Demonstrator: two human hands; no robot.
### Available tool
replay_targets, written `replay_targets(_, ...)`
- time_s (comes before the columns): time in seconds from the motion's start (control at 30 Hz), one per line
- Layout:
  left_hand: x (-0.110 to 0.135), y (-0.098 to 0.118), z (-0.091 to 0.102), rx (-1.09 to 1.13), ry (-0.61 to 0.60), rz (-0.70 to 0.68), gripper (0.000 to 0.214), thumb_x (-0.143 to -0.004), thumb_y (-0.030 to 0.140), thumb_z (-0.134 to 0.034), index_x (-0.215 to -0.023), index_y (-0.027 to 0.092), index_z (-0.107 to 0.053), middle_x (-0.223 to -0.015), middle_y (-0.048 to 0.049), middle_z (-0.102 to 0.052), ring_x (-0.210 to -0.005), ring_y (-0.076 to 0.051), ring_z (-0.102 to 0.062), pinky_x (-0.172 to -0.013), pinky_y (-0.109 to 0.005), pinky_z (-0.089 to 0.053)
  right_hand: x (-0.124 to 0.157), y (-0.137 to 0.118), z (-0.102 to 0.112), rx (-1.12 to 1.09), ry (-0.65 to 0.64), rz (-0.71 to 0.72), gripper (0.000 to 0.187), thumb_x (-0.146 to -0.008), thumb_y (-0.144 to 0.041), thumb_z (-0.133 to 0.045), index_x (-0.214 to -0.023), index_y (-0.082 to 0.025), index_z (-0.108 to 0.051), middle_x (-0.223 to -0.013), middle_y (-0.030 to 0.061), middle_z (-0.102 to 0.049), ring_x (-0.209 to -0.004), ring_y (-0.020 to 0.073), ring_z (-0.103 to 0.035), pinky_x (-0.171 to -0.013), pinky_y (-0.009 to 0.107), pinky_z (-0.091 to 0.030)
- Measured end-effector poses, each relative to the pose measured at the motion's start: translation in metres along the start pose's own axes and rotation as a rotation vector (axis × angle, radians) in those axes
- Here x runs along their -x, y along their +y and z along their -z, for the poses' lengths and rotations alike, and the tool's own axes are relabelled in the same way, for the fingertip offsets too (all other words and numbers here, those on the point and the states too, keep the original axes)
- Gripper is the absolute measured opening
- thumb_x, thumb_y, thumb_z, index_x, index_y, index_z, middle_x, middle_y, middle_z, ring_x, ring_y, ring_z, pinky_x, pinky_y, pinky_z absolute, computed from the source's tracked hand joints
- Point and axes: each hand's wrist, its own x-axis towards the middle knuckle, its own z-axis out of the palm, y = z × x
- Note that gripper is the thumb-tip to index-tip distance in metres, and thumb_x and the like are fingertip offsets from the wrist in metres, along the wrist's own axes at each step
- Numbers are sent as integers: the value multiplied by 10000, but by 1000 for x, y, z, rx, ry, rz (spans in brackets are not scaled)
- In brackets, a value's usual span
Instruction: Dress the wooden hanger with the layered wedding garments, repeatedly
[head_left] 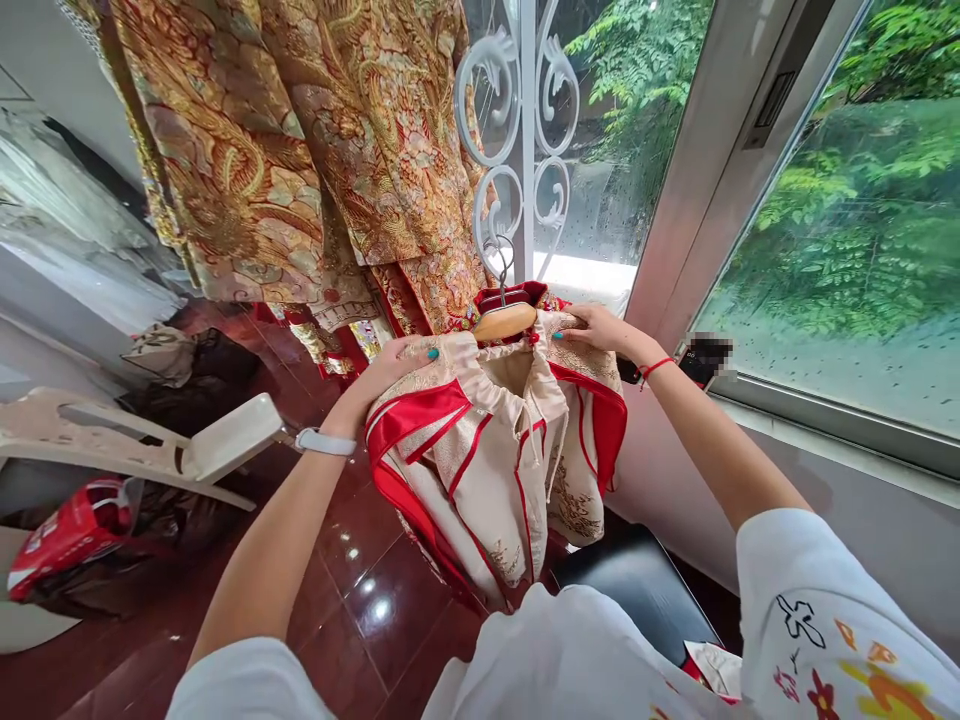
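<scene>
A cream jacket (495, 480) with red trim, gold patterning and a gathered drawstring collar hangs by a wooden hanger (506, 322). The hanger's metal hook points up toward the white scrollwork. My left hand (394, 368) holds the jacket's left shoulder, its thumb on the front and the other fingers mostly hidden by cloth. On the opposite shoulder, my right hand (592, 335) grips the fabric beside the collar, thumb forward. Two thin cords dangle from the collar down the front. Behind the hanger, a red embroidered collar (540, 292) of another garment shows.
Gold embroidered garments (300, 150) hang at the upper left, beside a white scrollwork frame (529, 130). A window (847, 250) with a sill fills the right. Below are a black seat (637, 580), a white plastic chair (232, 435), and a red bag (75, 530) on the left.
</scene>
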Motion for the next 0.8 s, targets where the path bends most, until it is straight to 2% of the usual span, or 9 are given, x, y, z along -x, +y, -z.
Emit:
replay_targets(0.1,3,40,5,-233,136,-118,485,-721,657,-663,-827,185,-667,-833,-47,-688,-844,-250,-638,-814,-362,-508,4,-8,-4,33,5,44,409,-890,-451,-606,-1193,-183,-668,-1104,118,-707,-947,290,-626,-846,379,-479)
replay_targets(0.2,18,59,7,-463,199,-140,402,-832,593,-611,-860,195,-652,-825,-56,-679,-830,-258,-632,-823,-365,-492,9,-16,-14,69,98,89,394,-921,-415,-553,-1210,-164,-646,-1197,157,-656,-1041,313,-598,-915,423,-466)
replay_targets(0.3,30,52,6,-575,95,-146,371,-917,523,-523,-1073,206,-637,-964,-77,-688,-955,-286,-642,-896,-388,-494,10,-18,-23,67,155,77,395,-928,-410,-540,-1219,-159,-631,-1228,167,-635,-1095,326,-577,-954,451,-455)
replay_targets(0.4,38,36,2,-594,9,-323,412,-990,349,-374,-1336,191,-534,-1260,-118,-600,-1204,-266,-572,-1069,-430,-434,8,-16,-25,36,161,42,393,-928,-427,-538,-1217,-178,-632,-1200,147,-655,-1094,323,-575,-956,447,-454)
replay_targets(0.47,41,30,-4,-638,-28,-463,429,-986,287,-384,-1382,206,-524,-1394,-132,-508,-1332,-267,-482,-1153,-463,-369,6,-13,-24,5,149,14,354,-930,-429,-524,-1148,-187,-660,-1128,129,-685,-1030,310,-591,-920,424,-462)
replay_targets(0.57,37,28,-14,-724,-89,-593,388,-903,301,-607,-1288,260,-628,-1494,-107,-450,-1454,-323,-339,-1222,-553,-260,2,-10,-21,-40,139,7,319,-935,-416,-488,-1023,-183,-687,-1021,106,-710,-934,280,-602,-868,384,-465)
replay_targets(0.63,31,28,-20,-758,-135,-651,310,-847,258,-688,-1156,276,-694,-1479,-76,-498,-1465,-328,-329,-1242,-597,-189,1,-9,-20,-68,142,13,307,-931,-382,-469,-997,-179,-689,-1003,97,-715,-913,267,-604,-855,369,-462)
replay_targets(0.7,22,29,-24,-788,-203,-693,203,-857,167,-640,-1009,278,-717,-1351,-47,-612,-1392,-281,-441,-1245,-578,-202,1,-8,-19,-84,137,12,298,-923,-348,-461,-994,-173,-691,-1004,99,-718,-907,263,-608,-851,365,-461)
replay_targets(0.8,11,34,-26,-839,-239,-730,269,-895,84,-502,-886,270,-696,-1056,-27,-711,-1143,-219,-608,-1202,-504,-316,1,-9,-18,-79,133,4,303,-932,-325,-444,-1012,-169,-691,-996,109,-719,-896,262,-615,-838,363,-461)
